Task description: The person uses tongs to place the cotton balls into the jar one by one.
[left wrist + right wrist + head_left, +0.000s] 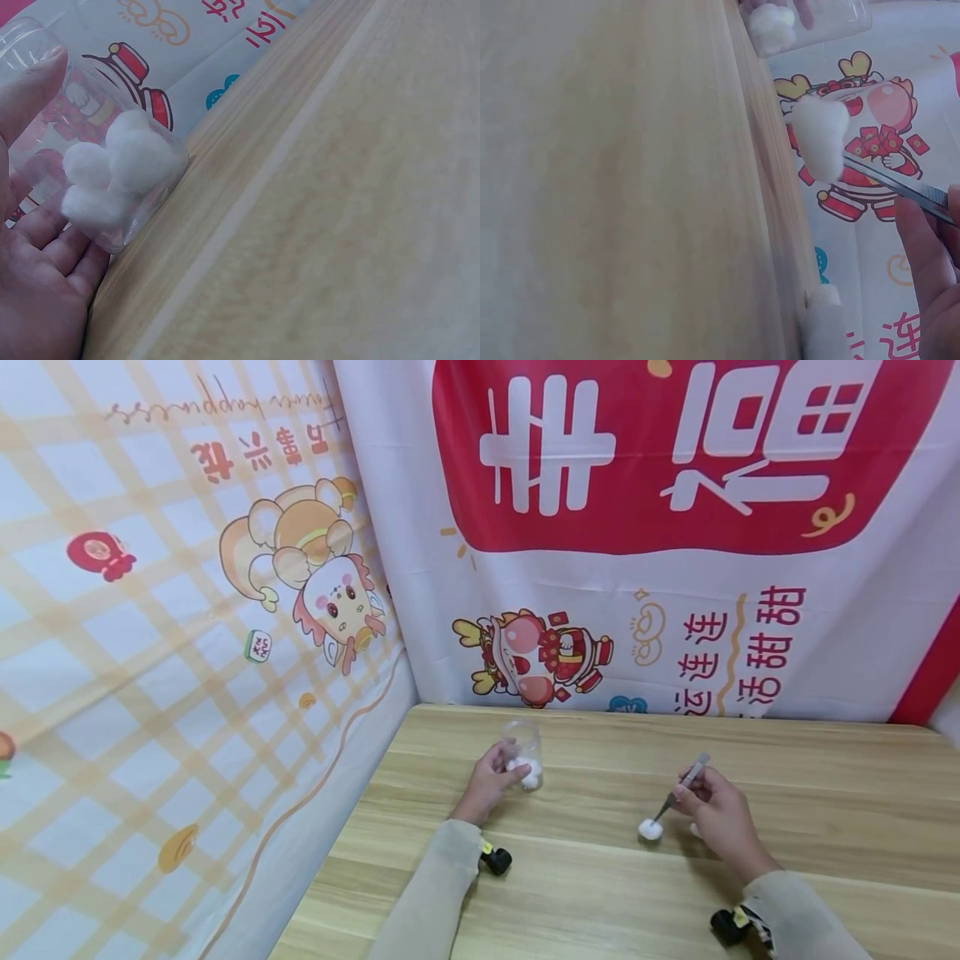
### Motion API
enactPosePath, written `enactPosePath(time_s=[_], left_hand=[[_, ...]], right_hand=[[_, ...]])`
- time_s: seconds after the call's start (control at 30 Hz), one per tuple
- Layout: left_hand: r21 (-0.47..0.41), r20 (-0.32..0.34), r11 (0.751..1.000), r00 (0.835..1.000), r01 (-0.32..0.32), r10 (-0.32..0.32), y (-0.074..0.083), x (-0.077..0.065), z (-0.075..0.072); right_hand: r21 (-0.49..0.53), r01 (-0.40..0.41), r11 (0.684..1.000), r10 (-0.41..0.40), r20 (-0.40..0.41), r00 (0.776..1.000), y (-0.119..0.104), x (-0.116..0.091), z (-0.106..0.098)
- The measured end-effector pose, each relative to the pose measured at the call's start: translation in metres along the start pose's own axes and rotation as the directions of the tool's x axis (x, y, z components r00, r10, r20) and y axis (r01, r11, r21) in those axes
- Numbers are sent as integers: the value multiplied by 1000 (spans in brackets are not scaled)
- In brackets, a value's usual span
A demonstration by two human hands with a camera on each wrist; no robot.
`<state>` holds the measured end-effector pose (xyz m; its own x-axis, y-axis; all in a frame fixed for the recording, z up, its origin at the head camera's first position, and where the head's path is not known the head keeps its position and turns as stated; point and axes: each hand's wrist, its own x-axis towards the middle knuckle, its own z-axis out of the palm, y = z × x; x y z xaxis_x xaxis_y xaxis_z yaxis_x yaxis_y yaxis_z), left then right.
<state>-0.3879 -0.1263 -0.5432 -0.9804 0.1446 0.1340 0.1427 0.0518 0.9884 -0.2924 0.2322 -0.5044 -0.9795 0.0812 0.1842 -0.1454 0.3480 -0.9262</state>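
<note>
My left hand [491, 781] grips a clear plastic jar [522, 739] that stands on the table. Several white cotton balls [139, 161] lie in the bottom of the jar, seen through its wall in the left wrist view. Metal tweezers [681, 789] are pinched between the thumb and fingers of my right hand [720, 818]. At the tweezers' tips is a cotton ball [820, 137], just above the table. Another white cotton ball [825, 319] lies on the table beside my right hand, mostly hidden behind it in the head view.
The wooden table [585, 893] meets a printed cloth [397, 568] at its back edge. A patterned cloth wall [150, 693] runs along the left side. Small black cameras [497, 860] are strapped at both wrists.
</note>
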Motion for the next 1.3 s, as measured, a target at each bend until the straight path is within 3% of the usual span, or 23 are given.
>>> enactPosePath(time_s=[0.3, 0.6, 0.93, 1.13, 1.3], left_hand=[[16, -6, 1000, 1000, 7, -7, -1, 0, 0], [3, 10, 1000, 1000, 21, -21, 2, -1, 0], [21, 24, 999, 999, 42, -43, 30, -12, 1], [4, 27, 998, 998, 55, -55, 8, -1, -2], [6, 11, 999, 999, 38, -38, 2, -1, -1]], right_hand=[[16, 18, 1000, -18, 0, 1000, -3, 3, -3], [-32, -3, 999, 3, 0, 1000, -10, 6, -5], [-21, -18, 1000, 18, -2, 1000, -14, 6, -5], [-31, -31, 999, 31, -3, 1000, -14, 6, -5], [-25, -35, 999, 35, 7, 999, -12, 6, -5]])
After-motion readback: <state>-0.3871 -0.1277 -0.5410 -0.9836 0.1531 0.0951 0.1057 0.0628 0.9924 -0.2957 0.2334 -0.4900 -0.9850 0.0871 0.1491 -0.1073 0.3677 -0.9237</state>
